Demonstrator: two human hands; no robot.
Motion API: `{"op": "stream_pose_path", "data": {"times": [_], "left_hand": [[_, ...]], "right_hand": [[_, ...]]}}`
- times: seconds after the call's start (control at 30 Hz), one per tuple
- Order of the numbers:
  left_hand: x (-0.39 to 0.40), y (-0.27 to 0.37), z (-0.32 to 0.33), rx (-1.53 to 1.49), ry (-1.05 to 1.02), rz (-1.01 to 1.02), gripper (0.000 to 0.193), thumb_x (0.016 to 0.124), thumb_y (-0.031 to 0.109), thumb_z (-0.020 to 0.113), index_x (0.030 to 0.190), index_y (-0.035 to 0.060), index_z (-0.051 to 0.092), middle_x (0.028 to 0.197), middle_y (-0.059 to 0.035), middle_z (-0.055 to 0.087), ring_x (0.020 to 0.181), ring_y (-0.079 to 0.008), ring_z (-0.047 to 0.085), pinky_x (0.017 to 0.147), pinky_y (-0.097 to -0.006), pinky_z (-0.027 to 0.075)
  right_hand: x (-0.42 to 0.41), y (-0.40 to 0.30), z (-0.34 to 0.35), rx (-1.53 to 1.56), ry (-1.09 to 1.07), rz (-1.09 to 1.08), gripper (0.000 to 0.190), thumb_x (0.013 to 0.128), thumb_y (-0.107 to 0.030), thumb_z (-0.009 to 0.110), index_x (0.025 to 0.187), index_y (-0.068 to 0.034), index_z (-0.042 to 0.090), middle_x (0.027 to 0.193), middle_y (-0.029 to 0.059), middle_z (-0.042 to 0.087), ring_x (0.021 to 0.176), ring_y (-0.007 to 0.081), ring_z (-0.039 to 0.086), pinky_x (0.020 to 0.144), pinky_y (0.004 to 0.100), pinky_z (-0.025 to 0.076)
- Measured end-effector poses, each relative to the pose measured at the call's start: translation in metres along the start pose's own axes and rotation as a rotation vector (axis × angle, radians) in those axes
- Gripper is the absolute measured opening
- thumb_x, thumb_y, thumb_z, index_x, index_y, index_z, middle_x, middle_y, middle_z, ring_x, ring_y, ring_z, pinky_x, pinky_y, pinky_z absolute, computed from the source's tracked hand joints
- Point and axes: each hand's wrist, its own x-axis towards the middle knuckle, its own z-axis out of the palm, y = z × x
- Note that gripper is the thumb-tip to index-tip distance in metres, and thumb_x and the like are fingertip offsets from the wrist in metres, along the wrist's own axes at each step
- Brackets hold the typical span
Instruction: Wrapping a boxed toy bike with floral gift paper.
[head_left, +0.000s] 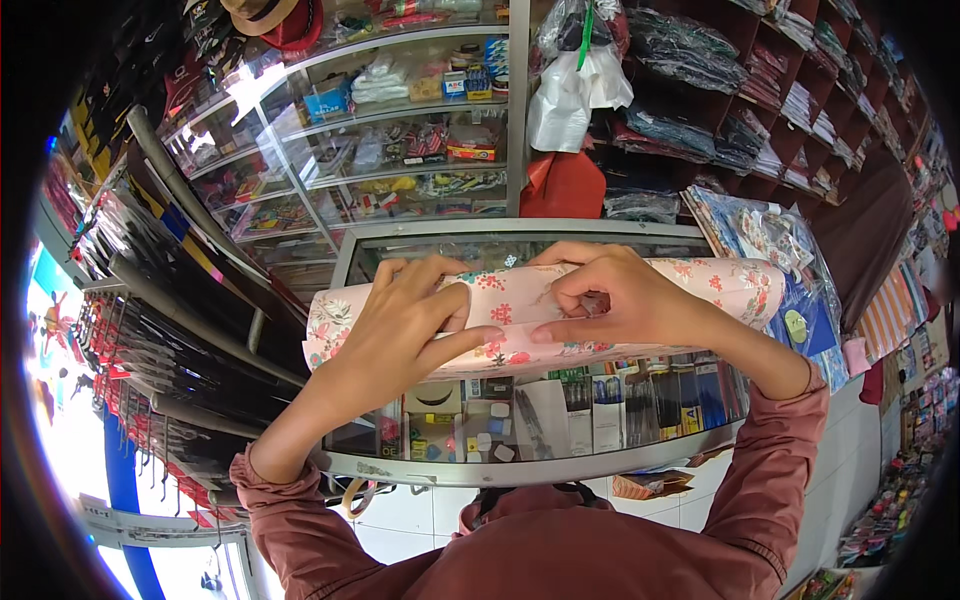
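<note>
A wide bundle in pink floral wrapping paper (501, 300) lies crosswise on a glass display counter (480, 471). My left hand (412, 307) rests on its left-centre part, fingers over the far side and thumb on the near face, by a paper edge. My right hand (615, 296) is on the right-centre part, its thumb along the same paper edge and its index finger curled towards the paper. The two thumbs point at each other, a short way apart. What the bundle holds inside is hidden.
Packaged goods in clear plastic (787, 255) lie at the counter's right end. Black garments on hangers (202, 375) crowd the left side. Glass shelves (397, 109) stand beyond the counter, beside white plastic bags (562, 97). A tape roll (358, 498) hangs below the near edge.
</note>
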Motion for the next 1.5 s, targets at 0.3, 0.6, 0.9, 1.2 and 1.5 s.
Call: {"op": "stream_pose_path", "data": {"times": [0.3, 0.6, 0.9, 1.2, 1.5], "left_hand": [[0.001, 0.001, -0.002, 0.015, 0.003, -0.030, 0.044, 0.081, 0.032, 0.072, 0.106, 0.0028, 0.050, 0.103, -0.0112, 0.056, 0.100, -0.0305, 0.052, 0.090, -0.0384, 0.035], [-0.026, 0.051, 0.039, 0.441, 0.160, 0.292, 0.065, 0.085, 0.036, 0.064, 0.133, -0.0035, 0.047, 0.140, -0.0190, 0.046, 0.130, -0.0333, 0.044, 0.111, -0.0462, 0.029], [-0.023, 0.037, 0.055, 0.298, 0.026, 0.236, 0.089, 0.081, 0.050, 0.064, 0.143, -0.0057, 0.032, 0.145, -0.0321, 0.029, 0.131, -0.0450, 0.035, 0.108, -0.0481, 0.032], [-0.014, 0.033, 0.054, 0.310, 0.039, 0.207, 0.097, 0.074, 0.058, 0.067, 0.144, -0.0006, 0.034, 0.142, -0.0344, 0.032, 0.128, -0.0464, 0.039, 0.104, -0.0495, 0.038], [-0.012, 0.031, 0.058, 0.379, 0.066, 0.223, 0.096, 0.070, 0.058, 0.069, 0.138, -0.0025, 0.041, 0.138, -0.0345, 0.038, 0.126, -0.0458, 0.042, 0.104, -0.0493, 0.038]], "right_hand": [[-0.001, -0.002, 0.002, -0.043, 0.016, 0.015, 0.050, 0.077, -0.024, 0.080, 0.057, -0.002, 0.039, 0.105, 0.0095, 0.061, 0.057, 0.0121, 0.044, 0.051, 0.0274, 0.036], [0.004, 0.000, -0.002, 0.011, -0.006, 0.040, 0.042, 0.076, -0.015, 0.077, 0.059, -0.001, 0.041, 0.107, 0.0083, 0.060, 0.058, 0.0101, 0.043, 0.053, 0.0264, 0.037], [0.005, 0.007, -0.005, 0.049, -0.020, 0.030, 0.040, 0.074, -0.012, 0.077, 0.058, -0.002, 0.042, 0.110, 0.0093, 0.062, 0.060, 0.0090, 0.047, 0.053, 0.0252, 0.038], [0.016, 0.028, -0.013, -0.002, 0.059, -0.048, 0.034, 0.071, -0.011, 0.081, 0.070, -0.006, 0.047, 0.118, 0.0119, 0.059, 0.091, 0.0145, 0.056, 0.067, 0.0266, 0.042], [-0.025, -0.023, 0.032, -0.519, 0.243, -0.132, 0.055, 0.085, -0.021, 0.068, 0.131, -0.001, 0.047, 0.138, 0.0191, 0.045, 0.125, 0.0323, 0.048, 0.104, 0.0419, 0.039]]}}
